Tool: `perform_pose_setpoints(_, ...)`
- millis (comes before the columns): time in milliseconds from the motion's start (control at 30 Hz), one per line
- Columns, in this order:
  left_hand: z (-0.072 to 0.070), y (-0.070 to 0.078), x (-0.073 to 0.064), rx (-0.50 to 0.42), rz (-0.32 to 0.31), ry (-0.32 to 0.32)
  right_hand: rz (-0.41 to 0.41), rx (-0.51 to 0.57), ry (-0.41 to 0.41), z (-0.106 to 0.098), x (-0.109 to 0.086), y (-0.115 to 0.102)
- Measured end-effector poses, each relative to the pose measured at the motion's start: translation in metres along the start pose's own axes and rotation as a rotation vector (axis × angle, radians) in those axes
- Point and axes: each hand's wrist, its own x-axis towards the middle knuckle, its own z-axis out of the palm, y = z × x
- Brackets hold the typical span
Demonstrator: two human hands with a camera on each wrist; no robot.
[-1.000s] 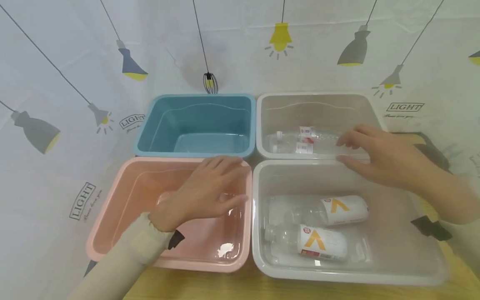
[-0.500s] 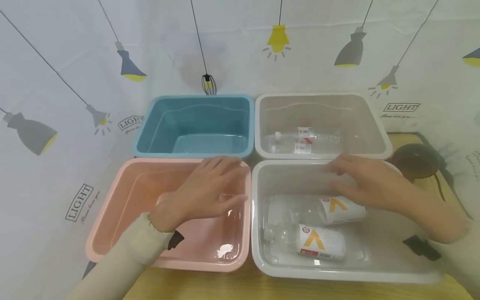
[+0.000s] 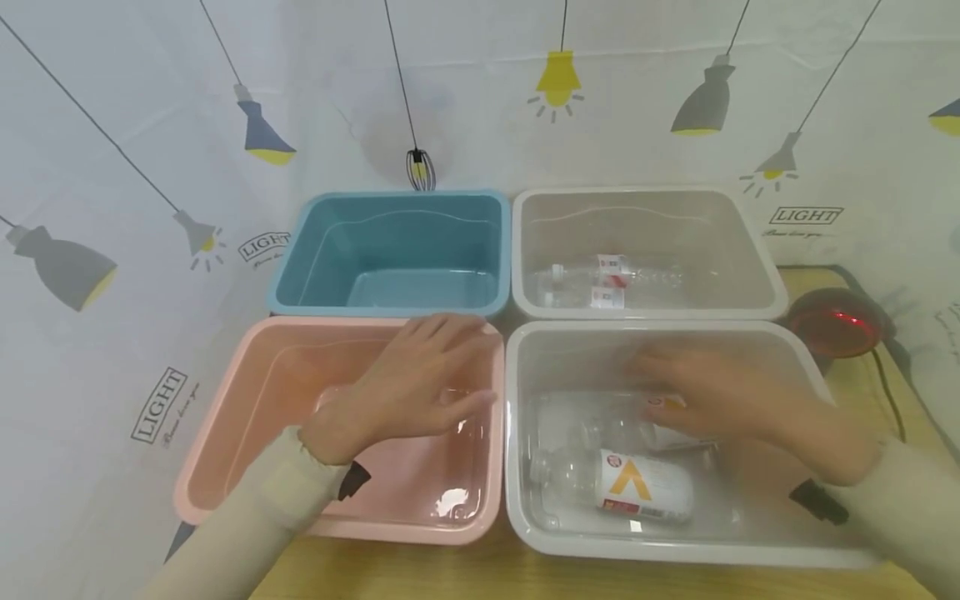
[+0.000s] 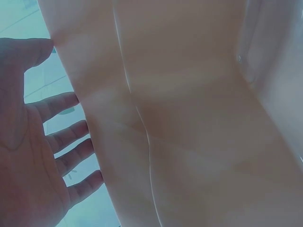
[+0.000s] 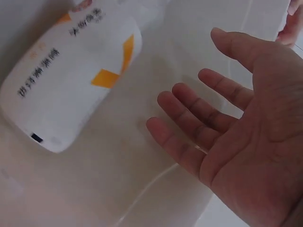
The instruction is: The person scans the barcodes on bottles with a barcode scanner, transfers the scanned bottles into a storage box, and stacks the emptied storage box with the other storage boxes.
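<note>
Over the pink basin point(image 3: 405, 533) my left hand point(image 3: 408, 383) hovers near its right rim, fingers loosely extended and holding nothing. The left wrist view shows the fingers point(image 4: 68, 132) spread along the basin's edge. My right hand point(image 3: 720, 396), blurred, is inside the front right whitish basin point(image 3: 645, 557), fingers apart and nothing in them. Below it lie two clear plastic bottles with white labels and an orange V: the front bottle point(image 3: 645, 483) shows fully, while the rear bottle point(image 3: 626, 429) is partly hidden by the hand. In the right wrist view, a labelled bottle point(image 5: 71, 85) lies beyond the fingertips.
Behind stand a blue basin point(image 3: 420, 287) and a grey-beige basin point(image 3: 727, 242), the latter holding two clear bottles point(image 3: 613, 271) with small red-and-white labels. A round, red-glowing object point(image 3: 836, 321) with a cable sits on the wooden table point(image 3: 390, 571) at right.
My right hand has moved from over the back right basin toward me and down into the front right one. The round object at right now glows red. The left hand has stayed put.
</note>
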Motion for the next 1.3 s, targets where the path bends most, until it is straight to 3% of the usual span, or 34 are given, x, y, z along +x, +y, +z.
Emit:
perform_pose_setpoints(167,-0.001,0.001,0.0,0.002,0.005,0.006,-0.015,-0.032,-0.049,0.008,0.004,-0.001)
perform_pose_setpoints(467,0.0,0.001,0.001,-0.002,0.015,0.011,0.063,0.105,-0.2,0.024,0.012,-0.009)
perform_pose_setpoints(700,0.0,0.001,0.001,0.008,0.005,-0.01,0.113,0.142,-0.307,0.028,0.012,-0.008)
perform_pose_setpoints(1000,-0.003,0.002,0.001,0.005,0.006,-0.003,0.098,0.092,-0.371,0.028,0.013,-0.01)
perform_pose_setpoints(1300,-0.004,0.003,0.001,-0.009,-0.002,-0.012,0.118,0.168,-0.391,0.029,0.016,-0.01)
